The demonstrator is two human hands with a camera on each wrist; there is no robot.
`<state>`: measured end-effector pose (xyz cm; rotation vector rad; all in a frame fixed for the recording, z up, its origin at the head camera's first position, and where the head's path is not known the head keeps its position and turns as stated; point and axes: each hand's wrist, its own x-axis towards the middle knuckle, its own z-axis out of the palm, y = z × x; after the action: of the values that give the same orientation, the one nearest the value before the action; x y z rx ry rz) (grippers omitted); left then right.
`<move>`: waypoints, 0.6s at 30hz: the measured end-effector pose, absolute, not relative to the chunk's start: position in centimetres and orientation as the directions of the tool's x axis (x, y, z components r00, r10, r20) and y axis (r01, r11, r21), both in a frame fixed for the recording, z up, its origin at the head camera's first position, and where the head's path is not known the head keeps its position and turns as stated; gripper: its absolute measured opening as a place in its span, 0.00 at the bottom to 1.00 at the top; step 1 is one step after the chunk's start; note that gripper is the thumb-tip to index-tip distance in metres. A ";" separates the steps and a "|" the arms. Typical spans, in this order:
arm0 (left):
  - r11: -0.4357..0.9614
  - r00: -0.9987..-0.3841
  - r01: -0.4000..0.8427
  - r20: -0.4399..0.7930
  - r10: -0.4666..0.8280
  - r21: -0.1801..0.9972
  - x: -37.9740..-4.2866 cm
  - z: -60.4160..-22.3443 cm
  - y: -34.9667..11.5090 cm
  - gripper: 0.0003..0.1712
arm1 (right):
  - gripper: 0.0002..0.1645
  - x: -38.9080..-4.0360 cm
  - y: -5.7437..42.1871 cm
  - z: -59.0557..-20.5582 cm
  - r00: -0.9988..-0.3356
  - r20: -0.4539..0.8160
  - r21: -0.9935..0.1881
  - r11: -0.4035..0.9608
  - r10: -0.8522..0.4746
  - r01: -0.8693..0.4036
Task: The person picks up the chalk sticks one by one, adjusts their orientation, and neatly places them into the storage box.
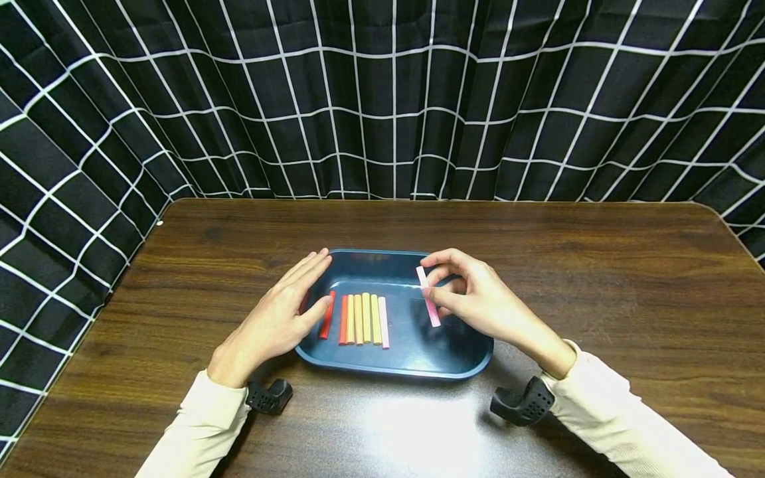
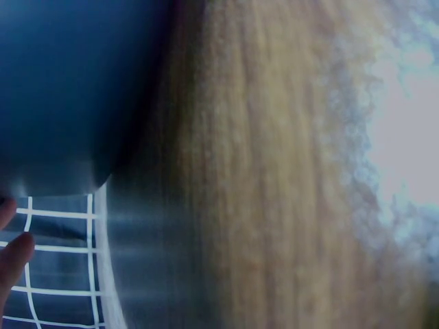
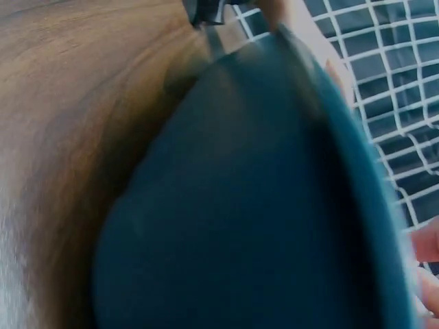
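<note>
My right hand (image 1: 472,292) pinches a pink chalk stick (image 1: 431,309) between thumb and fingers, slanted over the right part of a dark blue tray (image 1: 394,370). My left hand (image 1: 283,315) lies with straight fingers at the tray's left rim, its thumb close to a red chalk stick (image 1: 327,317). Beside that one runs a row of several chalk sticks: red (image 1: 343,320), orange-yellow (image 1: 358,320), yellow (image 1: 375,320) and pale pink (image 1: 384,323). Both wrist views are mostly filled by the tray's outer wall (image 3: 226,199), with only fingertips (image 2: 15,259) at the edge; the chalk is hidden there.
The tray stands on a brown wooden table (image 1: 609,279). Behind and to the left hangs a black curtain (image 1: 370,99) with a white grid. Dark wrist devices (image 1: 270,396) sit at both cuffs, and light glares off the table front.
</note>
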<state>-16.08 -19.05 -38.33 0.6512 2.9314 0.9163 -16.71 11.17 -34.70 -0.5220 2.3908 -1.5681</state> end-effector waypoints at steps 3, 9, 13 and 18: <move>0.744 -0.915 0.385 0.117 0.387 0.547 -16.0 -38.3 -19.0 0.37 | 0.23 -16.8 10.4 -35.3 -0.906 0.006 -0.916 0.362 -0.423 -0.175; 0.743 -0.913 0.388 0.120 0.389 0.545 -16.0 -38.3 -19.0 0.37 | 0.23 -17.0 9.4 -36.2 -0.907 -0.021 -0.911 0.382 -0.421 -0.156; 0.748 -0.916 0.381 0.113 0.385 0.543 -16.0 -38.3 -19.1 0.37 | 0.23 -17.1 8.7 -36.5 -0.911 -0.052 -0.894 0.425 -0.408 -0.140; 0.747 -0.915 0.386 0.121 0.385 0.541 -16.0 -38.2 -19.1 0.37 | 0.22 -17.2 7.9 -37.0 -0.913 -0.053 -0.884 0.444 -0.405 -0.145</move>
<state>-15.97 -19.06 -38.21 0.6478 2.9382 0.9102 -17.16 7.94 -36.97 -0.4764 2.4401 -1.4566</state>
